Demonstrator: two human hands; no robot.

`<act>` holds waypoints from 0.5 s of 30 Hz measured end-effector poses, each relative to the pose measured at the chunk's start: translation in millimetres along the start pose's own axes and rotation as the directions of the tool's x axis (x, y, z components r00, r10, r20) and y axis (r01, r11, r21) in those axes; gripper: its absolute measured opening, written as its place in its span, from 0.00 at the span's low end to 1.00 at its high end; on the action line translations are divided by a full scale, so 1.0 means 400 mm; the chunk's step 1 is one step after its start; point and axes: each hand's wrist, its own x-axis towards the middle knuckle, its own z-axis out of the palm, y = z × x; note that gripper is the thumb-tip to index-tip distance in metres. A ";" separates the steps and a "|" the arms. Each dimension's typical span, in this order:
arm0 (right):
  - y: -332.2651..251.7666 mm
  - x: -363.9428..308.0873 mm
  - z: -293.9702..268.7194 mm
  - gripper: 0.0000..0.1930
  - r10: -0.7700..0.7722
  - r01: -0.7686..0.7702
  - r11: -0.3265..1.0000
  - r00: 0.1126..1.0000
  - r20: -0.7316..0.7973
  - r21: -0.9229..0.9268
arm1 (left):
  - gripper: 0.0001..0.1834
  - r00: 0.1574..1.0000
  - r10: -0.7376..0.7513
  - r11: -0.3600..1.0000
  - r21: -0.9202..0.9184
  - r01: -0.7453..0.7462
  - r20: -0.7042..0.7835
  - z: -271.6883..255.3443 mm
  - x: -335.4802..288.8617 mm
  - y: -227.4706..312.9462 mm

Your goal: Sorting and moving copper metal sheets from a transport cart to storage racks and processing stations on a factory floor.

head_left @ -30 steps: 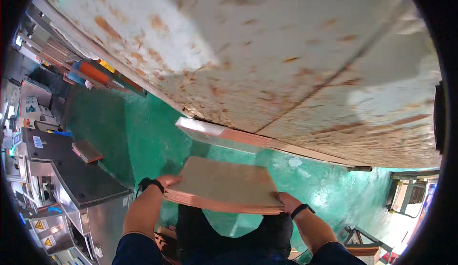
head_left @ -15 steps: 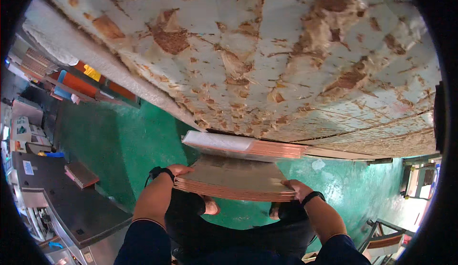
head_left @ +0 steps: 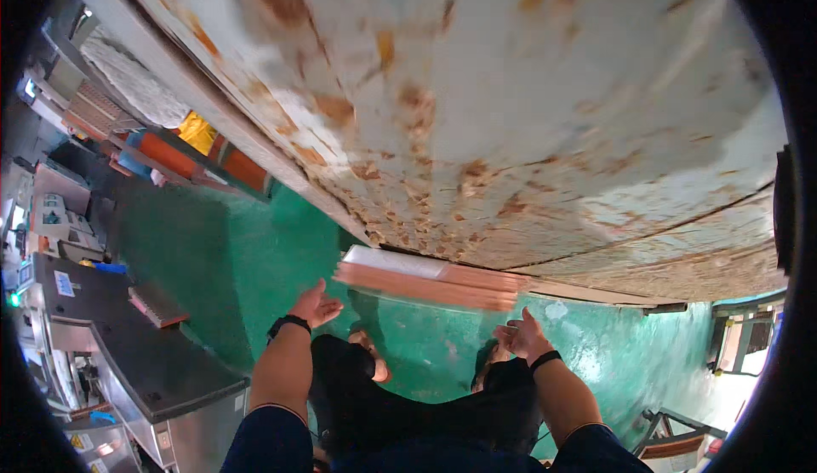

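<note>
My left hand point(head_left: 316, 307) is off to the left of a stack of brown cardboard sheets point(head_left: 430, 287), its fingers spread and holding nothing. On the other side, my right hand point(head_left: 523, 337) is also open, just below the stack's right end, apart from it. The stack stands against the foot of a large pale panel point(head_left: 528, 133) with torn brown patches. A white sheet point(head_left: 396, 262) shows on top of the stack's left part. Motion blurs the stack's edges, so single sheets cannot be made out.
A green floor point(head_left: 408, 345) lies under my feet. To the left is a dark-topped counter point(head_left: 162, 367) with a small brown pad point(head_left: 157, 307) on it. Farther left, a rack holds orange panels and a yellow cloth point(head_left: 197, 133). A frame point(head_left: 677, 435) stands at the lower right.
Both hands have let go of the cardboard bundle they held by its ends and drawn apart. The cardboard now rests by the panel's foot. My view has shifted slightly.
</note>
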 end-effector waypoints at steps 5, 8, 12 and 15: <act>0.050 -0.205 -0.067 0.36 -0.073 0.077 0.995 0.995 0.070 -0.059 | 0.32 0.990 0.139 0.990 -0.019 -0.140 -0.026 -0.009 -0.262 -0.159; 0.047 -0.402 -0.155 0.33 -0.101 0.119 0.978 0.989 0.110 -0.170 | 0.26 0.989 0.104 0.994 0.046 -0.100 -0.107 0.066 -0.430 -0.255; 0.009 -0.660 -0.271 0.24 -0.174 0.192 0.944 0.981 0.092 -0.268 | 0.23 0.996 0.055 0.976 0.214 -0.039 -0.069 0.118 -0.550 -0.353; 0.008 -0.748 -0.547 0.28 -0.377 0.348 0.912 0.921 -0.103 -0.218 | 0.23 0.997 -0.031 0.880 0.475 -0.003 0.064 0.306 -0.572 -0.410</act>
